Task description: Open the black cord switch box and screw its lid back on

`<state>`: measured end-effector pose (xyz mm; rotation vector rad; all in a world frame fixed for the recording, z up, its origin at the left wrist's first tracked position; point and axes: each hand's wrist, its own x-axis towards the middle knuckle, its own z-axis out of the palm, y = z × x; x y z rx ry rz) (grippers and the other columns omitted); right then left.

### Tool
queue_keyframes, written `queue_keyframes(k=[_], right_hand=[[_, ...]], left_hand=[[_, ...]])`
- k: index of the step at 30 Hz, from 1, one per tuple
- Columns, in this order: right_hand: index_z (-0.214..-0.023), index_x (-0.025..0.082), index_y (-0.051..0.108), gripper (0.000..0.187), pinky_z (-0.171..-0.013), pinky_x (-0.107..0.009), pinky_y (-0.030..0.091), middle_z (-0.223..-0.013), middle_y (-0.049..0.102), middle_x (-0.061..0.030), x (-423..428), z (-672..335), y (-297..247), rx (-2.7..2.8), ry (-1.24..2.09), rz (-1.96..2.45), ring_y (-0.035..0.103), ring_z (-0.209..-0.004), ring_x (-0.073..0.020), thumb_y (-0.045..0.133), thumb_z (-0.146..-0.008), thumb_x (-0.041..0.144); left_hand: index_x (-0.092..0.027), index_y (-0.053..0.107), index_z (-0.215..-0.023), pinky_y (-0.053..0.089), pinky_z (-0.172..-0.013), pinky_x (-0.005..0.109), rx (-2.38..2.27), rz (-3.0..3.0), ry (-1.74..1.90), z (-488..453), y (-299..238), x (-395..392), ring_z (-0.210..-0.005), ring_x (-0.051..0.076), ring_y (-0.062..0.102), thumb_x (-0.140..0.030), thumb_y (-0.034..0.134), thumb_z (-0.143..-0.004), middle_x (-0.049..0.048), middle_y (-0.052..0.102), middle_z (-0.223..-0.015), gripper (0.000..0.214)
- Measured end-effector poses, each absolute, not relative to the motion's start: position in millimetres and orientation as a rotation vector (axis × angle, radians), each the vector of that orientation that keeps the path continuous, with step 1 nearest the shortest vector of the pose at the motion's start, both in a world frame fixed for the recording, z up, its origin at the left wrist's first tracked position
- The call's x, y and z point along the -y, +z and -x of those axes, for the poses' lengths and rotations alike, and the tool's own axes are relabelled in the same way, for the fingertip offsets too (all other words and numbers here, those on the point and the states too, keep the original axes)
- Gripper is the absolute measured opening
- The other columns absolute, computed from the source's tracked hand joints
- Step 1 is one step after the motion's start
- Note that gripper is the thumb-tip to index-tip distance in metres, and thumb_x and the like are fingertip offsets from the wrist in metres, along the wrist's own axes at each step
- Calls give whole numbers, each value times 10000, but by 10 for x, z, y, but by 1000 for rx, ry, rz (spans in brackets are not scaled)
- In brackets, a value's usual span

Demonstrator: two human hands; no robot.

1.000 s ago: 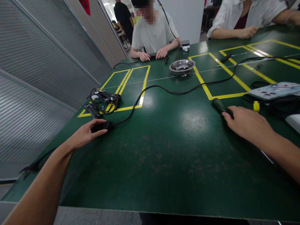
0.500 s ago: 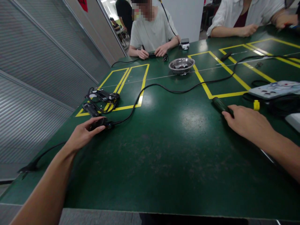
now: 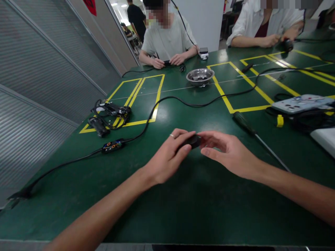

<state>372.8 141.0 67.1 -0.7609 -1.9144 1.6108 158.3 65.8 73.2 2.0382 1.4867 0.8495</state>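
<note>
Far L: plug (image 3: 19, 194) on the tabletop (image 3: 157, 223), cord (image 3: 78, 158) running to the ctrl unit (image 3: 113, 145). That's lying open, innards showing, so opening looks done. Mid: my L hand (image 3: 170, 158) has thumb & fingers clamped on a blk piece (image 3: 194, 141), prob. the unit's cover, well apart from it, so unit isn't closed up. My R hand (image 3: 227, 151) has thumb & fingers apart, curved by the piece's R end; can't tell if touching. Further R: screwdriver (image 3: 243, 123) lies unheld.

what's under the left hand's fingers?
Under the left hand: a black piece, its end toward the right hand showing. Fingers and thumb cover most of the rest; its full shape can't be seen.
</note>
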Motion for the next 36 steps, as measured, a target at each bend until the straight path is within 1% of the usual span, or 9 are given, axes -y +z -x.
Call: queue_keyframes(k=[2,6,13,18,21,23,29,34,36], right_hand=[[-1152,248,615,363,-960,-410,503,-1134,674,-44,-1410,-3679,602,1697,1706,786,634,-1020,-184,662,-818,382],[-1116,224,638,382,-981,-418,489,-1136,675,-53,-1454,-3720,511,1448,1864,859,622,-1042,-188,720,-769,362],[-1005,207,667,234,-1020,-433,481,-1190,670,-78,-1748,-3936,529,1167,1987,793,597,-1166,-226,627,-843,371],[-1114,184,605,341,-906,-392,566,-1098,681,-94,-2137,-4137,480,1064,1885,1044,676,-951,-198,530,-889,429],[-1114,150,576,329,-796,-400,601,-1074,683,-133,-2257,-4143,415,1090,1823,1144,685,-824,-191,410,-945,379],[-1093,138,569,322,-736,-391,607,-1053,687,-148,-2292,-4117,382,1080,1784,1177,682,-784,-190,361,-960,345],[-1020,162,549,284,-577,-314,576,-928,693,-117,-2349,-4069,321,1052,1583,1270,643,-667,-162,353,-954,356],[-1005,159,554,272,-551,-319,560,-879,697,-118,-2357,-4064,274,1108,1502,1279,638,-641,-169,371,-926,344],[-1008,157,566,292,-543,-319,552,-858,694,-114,-2365,-4069,264,1166,1452,1254,634,-633,-170,366,-917,350]], left_hand=[[-242,429,-1398,417,-1077,398,-1434,-2014,892,-1840,678,-753,-1192,200,495,-324,358,-1014,78,494,-1278,399],[-209,448,-1346,427,-1077,429,-1467,-2008,943,-2037,581,-870,-1185,210,495,-322,398,-1003,96,486,-1256,365],[-261,336,-1425,486,-1017,406,-1528,-2018,877,-1926,656,-824,-1173,210,542,-382,374,-1007,93,449,-1392,437],[-213,482,-1310,356,-1122,439,-2114,-2285,578,-842,707,-519,-1269,254,473,-407,419,-973,80,495,-1354,394],[-153,510,-1286,362,-1082,487,-2535,-2172,96,138,582,-201,-1230,320,487,-483,373,-956,132,507,-1329,486],[-164,500,-1305,374,-1053,506,-2662,-1970,-82,694,458,23,-1195,339,503,-545,368,-930,136,506,-1331,551],[-191,551,-1242,428,-999,430,-2653,-1814,17,1178,198,369,-1128,299,531,-538,352,-912,105,552,-1216,518],[-268,312,-1449,468,-886,316,-2574,-1784,199,972,237,297,-1079,243,550,-572,376,-912,52,535,-1232,621],[-273,338,-1438,443,-926,328,-2518,-1793,238,940,276,237,-1113,250,528,-583,361,-917,51,533,-1247,607]])
